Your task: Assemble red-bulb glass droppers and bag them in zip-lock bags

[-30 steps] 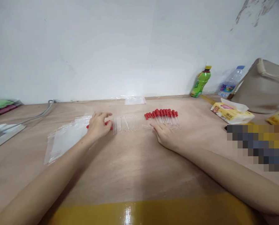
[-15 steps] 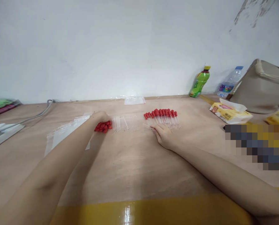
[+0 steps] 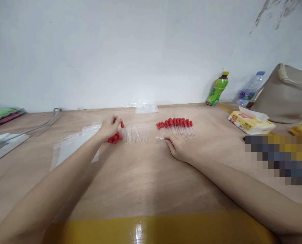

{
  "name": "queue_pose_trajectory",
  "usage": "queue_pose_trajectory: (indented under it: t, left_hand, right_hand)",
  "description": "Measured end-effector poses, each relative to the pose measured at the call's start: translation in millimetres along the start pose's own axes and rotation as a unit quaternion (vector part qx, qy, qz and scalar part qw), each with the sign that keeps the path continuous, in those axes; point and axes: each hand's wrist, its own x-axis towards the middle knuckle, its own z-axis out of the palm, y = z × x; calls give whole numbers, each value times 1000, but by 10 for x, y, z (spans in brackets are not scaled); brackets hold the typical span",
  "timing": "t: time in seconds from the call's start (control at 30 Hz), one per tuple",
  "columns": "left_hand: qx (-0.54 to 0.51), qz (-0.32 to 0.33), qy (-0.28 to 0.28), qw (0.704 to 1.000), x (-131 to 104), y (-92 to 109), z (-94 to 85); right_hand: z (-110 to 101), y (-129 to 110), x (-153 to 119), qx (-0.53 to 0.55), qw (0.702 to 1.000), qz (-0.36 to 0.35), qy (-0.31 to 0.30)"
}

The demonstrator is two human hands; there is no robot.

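My left hand [image 3: 111, 127] pinches a single red rubber bulb [image 3: 122, 124] above a small pile of red bulbs [image 3: 114, 138]. Right of the pile lies a row of clear glass tubes [image 3: 135, 133] without bulbs. My right hand [image 3: 175, 146] has its fingers closed on one clear tube [image 3: 160, 138], whose bare end points left. Just beyond that hand, a fanned row of droppers with red bulbs [image 3: 176, 124] rests on the table; the hand hides some of their lower ends.
Clear plastic bags [image 3: 76, 145] lie at the left, near a grey cable [image 3: 43, 124]. A small bag [image 3: 146, 109] is by the wall. Toward the right are a green bottle [image 3: 217, 89], water bottle [image 3: 251, 88], tissue pack [image 3: 251, 122] and beige bag [image 3: 285, 95].
My left hand has risen from the pile of red bulbs, with one bulb now between its fingertips. My right hand stays nearly in place with its tube.
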Motion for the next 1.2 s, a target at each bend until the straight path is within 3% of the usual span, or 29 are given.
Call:
queue_pose_trajectory:
  t: [0.07, 0.1, 0.2, 0.27, 0.5, 0.87, 1.2]
  left_hand:
    - [-47, 86, -13, 995, -245, 17, 125]
    - [-62, 119, -55, 989, -370, 14, 196]
    - [-41, 157, -108, 981, -665, -54, 393]
    - [-27, 184, -104, 977, -756, -130, 484]
    - [46, 250, -125, 959, -731, -196, 553]
    - [19, 215, -168, 962, -791, -81, 569]
    - [14, 262, -181, 948, -805, -118, 583]
  right_hand:
    - [-39, -56, 5, 11, 1000, 0, -6]
    - [-62, -97, 9, 16, 1000, 0, -13]
    - [-123, -250, 29, 17, 999, 9, -37]
    - [-138, -345, 46, 9, 999, 23, -45]
    - [-23, -432, 77, 37, 998, 15, -47]
    - [31, -370, 74, 89, 993, -27, -71]
    - [-11, -292, 107, 148, 981, -29, -122]
